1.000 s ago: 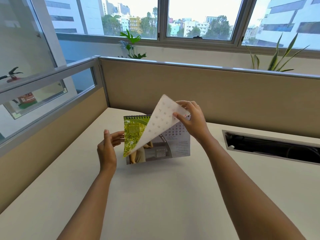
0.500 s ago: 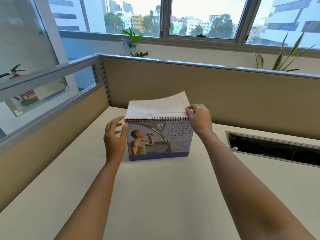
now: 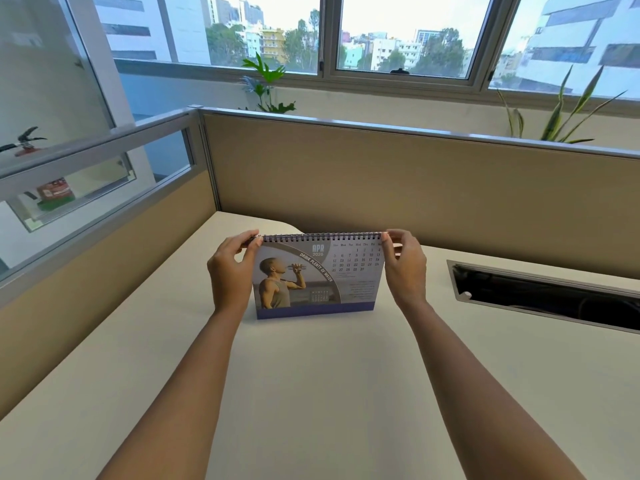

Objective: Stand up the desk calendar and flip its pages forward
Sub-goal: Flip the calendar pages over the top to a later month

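Observation:
The desk calendar [image 3: 322, 282] stands upright on the cream desk [image 3: 311, 393], spiral binding on top. Its front page reads APR 2026, with a photo of a person drinking water on the left and a date grid on the right. My left hand [image 3: 230, 275] pinches the calendar's top left corner at the spiral. At the top right corner, the fingertips of my right hand [image 3: 405, 268] pinch the spiral's end. The flipped page lies out of sight behind the calendar.
Beige partition walls [image 3: 398, 188] enclose the desk at the back and left, with a glass strip on the left one. A dark cable slot [image 3: 547, 299] is cut into the desk on the right. Potted plants [image 3: 266, 84] stand behind the partition by the window.
The page that my right hand was lifting has gone over the spiral to the back. The April page is now fully shown. Both hands have moved to the calendar's top corners.

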Demonstrator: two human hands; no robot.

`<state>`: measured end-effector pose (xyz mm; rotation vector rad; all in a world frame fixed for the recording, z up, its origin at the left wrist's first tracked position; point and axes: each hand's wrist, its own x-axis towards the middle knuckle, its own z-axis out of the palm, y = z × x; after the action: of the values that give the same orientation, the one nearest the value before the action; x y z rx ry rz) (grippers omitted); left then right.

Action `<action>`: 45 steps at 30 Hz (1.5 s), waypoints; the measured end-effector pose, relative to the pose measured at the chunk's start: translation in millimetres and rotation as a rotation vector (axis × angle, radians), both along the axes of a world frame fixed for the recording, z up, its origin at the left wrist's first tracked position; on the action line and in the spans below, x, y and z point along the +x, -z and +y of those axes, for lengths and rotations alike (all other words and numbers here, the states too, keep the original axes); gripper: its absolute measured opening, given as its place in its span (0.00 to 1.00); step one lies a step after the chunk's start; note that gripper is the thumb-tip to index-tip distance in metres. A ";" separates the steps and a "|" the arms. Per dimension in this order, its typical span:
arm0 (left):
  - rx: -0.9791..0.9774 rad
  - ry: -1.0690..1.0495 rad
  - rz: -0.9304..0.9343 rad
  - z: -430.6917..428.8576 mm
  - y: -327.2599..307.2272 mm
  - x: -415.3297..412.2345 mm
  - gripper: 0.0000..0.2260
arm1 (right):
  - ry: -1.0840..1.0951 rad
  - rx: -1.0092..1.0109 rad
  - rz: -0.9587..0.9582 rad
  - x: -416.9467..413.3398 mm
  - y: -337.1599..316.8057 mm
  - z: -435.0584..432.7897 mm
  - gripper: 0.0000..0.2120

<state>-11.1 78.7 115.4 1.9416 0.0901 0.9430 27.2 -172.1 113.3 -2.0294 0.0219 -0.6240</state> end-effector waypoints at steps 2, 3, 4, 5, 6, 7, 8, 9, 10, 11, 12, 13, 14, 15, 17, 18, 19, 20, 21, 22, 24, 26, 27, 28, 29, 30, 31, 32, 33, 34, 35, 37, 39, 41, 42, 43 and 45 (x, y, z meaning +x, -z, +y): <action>-0.009 -0.007 -0.004 -0.8 -0.5 -0.9 0.12 | 0.016 0.042 0.000 -6.5 7.7 2.1 0.15; -0.012 -0.012 -0.011 -1.4 -1.0 -1.5 0.11 | 0.025 0.057 0.006 -9.7 11.7 2.8 0.15; -0.016 -0.022 -0.017 -2.0 -1.4 -1.7 0.11 | 0.033 0.071 0.018 -12.3 16.1 3.7 0.16; -0.024 -0.035 -0.021 -2.5 -1.7 -2.1 0.12 | 0.038 0.083 0.033 -15.2 20.4 4.2 0.16; -0.036 -0.050 -0.023 -3.0 -1.9 -2.3 0.12 | 0.040 0.090 0.046 -17.4 24.4 4.6 0.16; -0.050 -0.063 -0.025 -3.3 -2.0 -2.5 0.12 | 0.040 0.091 0.054 -19.3 28.1 4.7 0.15; -0.061 -0.075 -0.026 -3.4 -1.8 -2.8 0.12 | 0.038 0.090 0.060 -21.1 31.2 4.7 0.15; -0.069 -0.085 -0.024 -3.2 -1.6 -2.8 0.12 | 0.037 0.088 0.066 -22.7 33.7 4.8 0.14; -0.075 -0.095 -0.021 -3.0 -1.2 -2.9 0.12 | 0.037 0.086 0.073 -24.4 35.7 5.0 0.13; -0.079 -0.105 -0.017 -2.5 -0.8 -2.8 0.12 | 0.036 0.084 0.079 -25.6 37.3 5.5 0.13; -0.082 -0.111 -0.014 -2.0 -0.5 -2.5 0.11 | 0.035 0.084 0.082 -26.4 38.5 5.8 0.13; -0.085 -0.115 -0.011 -1.8 -0.3 -2.5 0.11 | 0.036 0.085 0.082 -27.4 39.1 5.9 0.13; -0.086 -0.117 -0.009 -1.8 -0.4 -2.5 0.11 | 0.040 0.084 0.080 -28.5 39.4 5.7 0.13; -0.086 -0.119 -0.008 -1.7 -0.5 -2.5 0.11 | 0.045 0.082 0.074 -29.7 39.6 5.1 0.13; -0.083 -0.122 -0.010 -2.0 -1.4 -2.9 0.11 | 0.056 0.071 0.053 -32.6 39.5 3.5 0.13; -0.079 -0.123 -0.011 -2.0 -1.6 -3.0 0.11 | 0.063 0.064 0.041 -33.8 39.4 2.9 0.12; -0.075 -0.125 -0.013 -2.0 -1.8 -3.0 0.11 | 0.072 0.059 0.028 -35.1 39.3 2.5 0.12; -0.074 -0.127 -0.014 -1.9 -1.7 -3.0 0.11 | 0.082 0.059 0.017 -36.3 39.0 2.4 0.12; -0.077 -0.128 -0.014 -2.0 -2.0 -3.2 0.11 | 0.091 0.063 0.008 -37.7 38.5 2.1 0.12; -0.082 -0.128 -0.013 -2.1 -2.3 -3.5 0.11 | 0.099 0.067 0.004 -39.0 38.0 2.1 0.12; -0.091 -0.130 -0.012 -2.2 -2.8 -3.6 0.11 | 0.110 0.071 0.000 -40.9 37.5 1.9 0.12; -0.094 -0.129 -0.015 -2.1 -3.6 -4.2 0.11 | 0.110 0.075 -0.002 -42.9 37.7 1.1 0.12; -0.094 -0.128 -0.018 -2.1 -4.0 -4.5 0.11 | 0.107 0.079 -0.003 -43.9 37.7 0.4 0.12; -0.093 -0.129 -0.019 -1.9 -4.0 -4.5 0.11 | 0.105 0.083 -0.003 -44.4 38.0 0.4 0.12; -0.093 -0.129 -0.020 -1.9 -4.1 -4.7 0.11 | 0.105 0.081 -0.007 -45.0 38.4 0.5 0.12; -0.093 -0.128 -0.019 -2.1 -4.3 -5.1 0.11 | 0.106 0.075 -0.012 -45.7 38.7 0.6 0.12; -0.092 -0.127 -0.018 -2.2 -4.4 -5.4 0.11 | 0.107 0.073 -0.015 -46.2 39.2 0.8 0.12; -0.092 -0.126 -0.017 -2.3 -4.3 -5.5 0.11 | 0.107 0.079 -0.017 -46.7 39.4 0.7 0.12; -0.090 -0.125 -0.014 -2.2 -4.3 -5.5 0.11 | 0.105 0.089 -0.015 -46.8 39.5 0.7 0.12; -0.087 -0.123 -0.008 -1.8 -4.2 -5.6 0.11 | 0.103 0.099 -0.007 -47.3 39.2 0.4 0.11; -0.086 -0.119 -0.002 -1.0 -3.9 -5.3 0.11 | 0.100 0.113 0.009 -47.8 38.0 0.2 0.10; -0.095 -0.105 0.011 1.5 -3.0 -5.2 0.11 | 0.073 0.172 0.056 -48.1 31.2 -0.8 0.09; -0.118 -0.084 0.019 4.0 -2.8 -5.3 0.12 | 0.037 0.250 0.132 -48.0 19.0 -3.6 0.16; -0.185 -0.056 0.044 6.2 -3.1 -4.4 0.15 | -0.041 0.367 0.295 -48.0 1.6 -10.0 0.26; -0.229 -0.046 0.068 7.5 -3.9 -4.4 0.19 | -0.117 0.455 0.385 -47.9 -6.8 -14.3 0.30; -0.275 -0.035 0.087 8.6 -4.6 -4.2 0.22 | -0.215 0.557 0.446 -47.9 -14.4 -18.1 0.32; -0.348 -0.002 0.092 10.4 -4.9 -4.3 0.26 | -0.415 0.718 0.445 -46.5 -27.5 -21.5 0.35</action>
<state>-15.4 89.1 120.3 1.6609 0.2903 0.7805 -19.3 -193.6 140.8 -1.3694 0.0751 0.1102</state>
